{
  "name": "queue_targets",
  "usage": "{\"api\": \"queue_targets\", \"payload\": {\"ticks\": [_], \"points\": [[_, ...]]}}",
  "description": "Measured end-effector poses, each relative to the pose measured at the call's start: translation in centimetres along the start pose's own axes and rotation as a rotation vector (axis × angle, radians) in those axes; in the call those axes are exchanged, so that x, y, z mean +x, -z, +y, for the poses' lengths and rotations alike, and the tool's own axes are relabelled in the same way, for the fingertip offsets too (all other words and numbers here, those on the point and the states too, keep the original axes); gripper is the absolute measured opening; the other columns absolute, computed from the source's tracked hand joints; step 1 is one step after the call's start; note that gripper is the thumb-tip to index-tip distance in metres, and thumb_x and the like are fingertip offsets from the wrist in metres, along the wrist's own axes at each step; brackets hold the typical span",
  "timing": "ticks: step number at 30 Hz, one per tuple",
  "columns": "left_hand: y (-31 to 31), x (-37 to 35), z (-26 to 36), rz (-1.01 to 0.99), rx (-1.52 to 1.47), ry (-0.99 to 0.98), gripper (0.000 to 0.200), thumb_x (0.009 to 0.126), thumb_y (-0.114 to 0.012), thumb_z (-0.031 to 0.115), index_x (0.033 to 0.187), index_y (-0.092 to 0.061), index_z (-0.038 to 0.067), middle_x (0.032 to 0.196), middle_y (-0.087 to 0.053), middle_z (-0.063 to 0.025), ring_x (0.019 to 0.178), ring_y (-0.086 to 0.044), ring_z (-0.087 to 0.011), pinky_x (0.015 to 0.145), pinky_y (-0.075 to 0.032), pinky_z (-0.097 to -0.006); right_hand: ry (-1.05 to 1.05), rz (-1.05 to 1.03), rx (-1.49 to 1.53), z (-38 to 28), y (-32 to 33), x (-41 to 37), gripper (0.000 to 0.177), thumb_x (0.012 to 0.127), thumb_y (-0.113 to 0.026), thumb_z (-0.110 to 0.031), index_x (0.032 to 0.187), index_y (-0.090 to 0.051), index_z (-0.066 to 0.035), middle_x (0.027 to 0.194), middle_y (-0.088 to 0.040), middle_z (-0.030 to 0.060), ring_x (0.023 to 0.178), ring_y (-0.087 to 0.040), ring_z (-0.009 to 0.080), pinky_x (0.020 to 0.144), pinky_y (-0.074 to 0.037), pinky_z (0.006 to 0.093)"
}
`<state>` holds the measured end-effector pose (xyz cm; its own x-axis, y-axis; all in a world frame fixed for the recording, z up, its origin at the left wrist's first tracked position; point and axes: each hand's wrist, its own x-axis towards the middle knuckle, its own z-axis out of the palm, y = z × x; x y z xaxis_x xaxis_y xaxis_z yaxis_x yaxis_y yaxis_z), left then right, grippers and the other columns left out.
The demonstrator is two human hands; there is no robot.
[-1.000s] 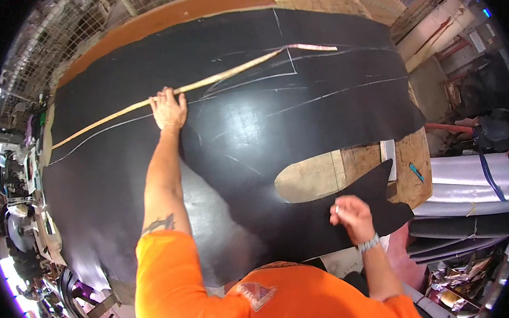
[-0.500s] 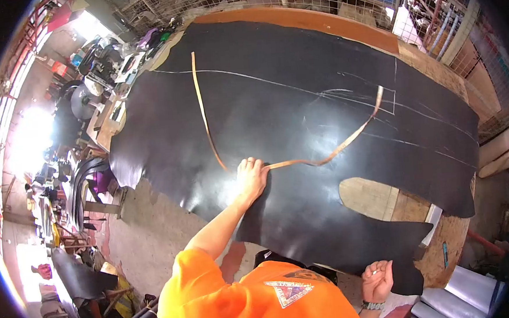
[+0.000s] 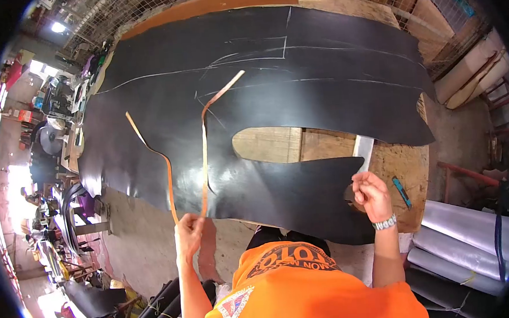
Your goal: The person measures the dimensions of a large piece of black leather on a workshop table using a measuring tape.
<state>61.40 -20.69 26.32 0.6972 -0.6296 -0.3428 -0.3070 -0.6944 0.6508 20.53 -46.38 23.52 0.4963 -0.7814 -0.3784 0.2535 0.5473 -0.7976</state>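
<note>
1. Tan strip (image 3: 204,156): long, narrow, looped. Both runs meet in the left hand (image 3: 188,232), which is clamped on it just off the counter's near edge.
2. From that grip one run goes up over the black hide (image 3: 297,92) and bends right to a free end. The other run curves up-left to a second free end. Most of the strip lies on the hide.
3. Right hand (image 3: 371,195): well apart from the strip, at the near-right edge of the hide. Fingers are curled together. Cannot tell whether they pinch the hide.
4. The hands are far apart, one at each end of the hide's near flap.
5. The hide covers most of the wooden counter (image 3: 392,165) and carries pale marking lines. An oval cut-out in it exposes bare wood.
6. A metal ruler (image 3: 363,149) lies on the bare wood just above the right hand, and a blue tool (image 3: 401,192) lies just to its right.
7. Room: concrete floor (image 3: 137,248), wire mesh (image 3: 105,10) behind the counter, pale rolls (image 3: 469,245) stacked at right, cluttered benches at left.
</note>
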Motion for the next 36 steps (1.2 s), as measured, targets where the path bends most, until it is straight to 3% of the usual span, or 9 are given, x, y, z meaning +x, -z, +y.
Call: {"api": "queue_targets", "payload": {"ticks": [3,7,12,16,19,22,26,28,36], "points": [[-3.3,-2.8,6.5,-0.323,-0.014,-0.177,0.022,0.09,-0.067,0.014,0.104,-0.067,-0.003,0.084,-0.071,-0.0117,0.077,-0.066,-0.0159,0.066,-0.052,-0.0321,-0.011,-0.09,-0.226,-1.8,-1.1,1.4,0.017,0.097,-0.052,-0.011,0.1,-0.065,-0.001,0.077,-0.063,0.004,0.057,-0.043,0.0026,0.051,-0.033,0.0164],[-8.1,-4.1,16.4,-0.654,-0.053,-0.523,0.023,0.088,-0.07,0.013,0.106,-0.067,-0.002,0.09,-0.072,-0.0146,0.078,-0.069,-0.0247,0.068,-0.053,-0.0363,0.216,-0.39,-0.463,-1.4,-6.0,1.4,0.017,0.095,-0.059,-0.009,0.107,-0.067,0.001,0.091,-0.073,0.0088,0.082,-0.067,0.012,0.072,-0.053,0.0274],[-10.6,-2.8,21.2,-0.753,-0.001,-0.643,0.015,0.084,-0.073,0.011,0.095,-0.07,0.0,0.075,-0.069,-0.0126,0.065,-0.065,-0.0273,0.059,-0.051,-0.0343,0.213,-0.606,-0.755,-3.5,-6.9,0.0,0.024,0.091,-0.069,-0.022,0.095,-0.068,0.002,0.07,-0.062,0.0122,0.054,-0.051,0.0159,0.053,-0.042,0.0314],[-11.7,-0.7,21.0,-0.951,-0.09,-0.504,0.013,0.085,-0.074,0.012,0.091,-0.071,0.001,0.066,-0.064,-0.0083,0.054,-0.056,-0.0148,0.051,-0.044,-0.0297,0.125,-0.579,-0.743,-5.5,-3.9,-1.3,0.019,0.087,-0.073,-0.019,0.085,-0.067,-0.001,0.067,-0.059,0.0082,0.053,-0.052,0.0163,0.048,-0.036,0.032],[-13.6,1.4,20.2,-1.057,-0.14,-0.622,0.013,0.085,-0.075,0.011,0.088,-0.071,-0.001,0.069,-0.066,-0.0056,0.059,-0.055,-0.0113,0.052,-0.042,-0.0288,0.157,-0.518,-0.772,-7.7,-3.3,-2.6,0.023,0.089,-0.071,-0.017,0.074,-0.06,-0.001,0.062,-0.054,0.0089,0.051,-0.051,0.0185,0.048,-0.037,0.0346],[-14.4,1.9,21.7,-1.183,-0.247,-0.482,0.014,0.088,-0.073,0.013,0.09,-0.071,-0.001,0.071,-0.067,-0.0059,0.063,-0.056,-0.0103,0.055,-0.042,-0.0292,0.078,-0.516,-0.845,-10.6,-1.6,-4.8,0.022,0.087,-0.071,-0.011,0.072,-0.058,-0.003,0.061,-0.051,0.0053,0.05,-0.047,0.0147,0.047,-0.033,0.0326],[-15.3,1.9,21.8,-1.289,-0.146,-0.509,0.014,0.088,-0.073,0.012,0.091,-0.072,-0.002,0.073,-0.068,-0.0053,0.065,-0.058,-0.0093,0.057,-0.044,-0.0264,0.041,-0.38,-0.572,-12.4,3.4,-9.2,0.021,0.086,-0.069,-0.004,0.072,-0.055,-0.002,0.063,-0.05,0.0042,0.053,-0.046,0.0129,0.049,-0.032,0.0313],[-16.2,0.5,21.8,-1.311,-0.19,-0.391,0.016,0.091,-0.071,0.017,0.093,-0.073,0.002,0.064,-0.059,0.0021,0.058,-0.044,-0.004,0.05,-0.035,-0.025,0.071,-0.322,-0.429,-13.4,6.7,-10.9,0.021,0.086,-0.069,-0.003,0.071,-0.054,-0.002,0.063,-0.052,0.0047,0.055,-0.047,0.0132,0.05,-0.033,0.0315],[-23.5,-12.1,21.4,-1.18,-0.017,-0.07,0.021,0.088,-0.075,0.023,0.086,-0.072,0.002,0.063,-0.056,0.0048,0.056,-0.042,-0.002,0.048,-0.03,-0.0226,0.274,-0.312,-0.032,-17.5,26.2,-20.3,0.03,0.087,-0.075,-0.019,0.07,-0.059,-0.001,0.064,-0.061,0.009,0.056,-0.052,0.0162,0.051,-0.038,0.0306]]}}
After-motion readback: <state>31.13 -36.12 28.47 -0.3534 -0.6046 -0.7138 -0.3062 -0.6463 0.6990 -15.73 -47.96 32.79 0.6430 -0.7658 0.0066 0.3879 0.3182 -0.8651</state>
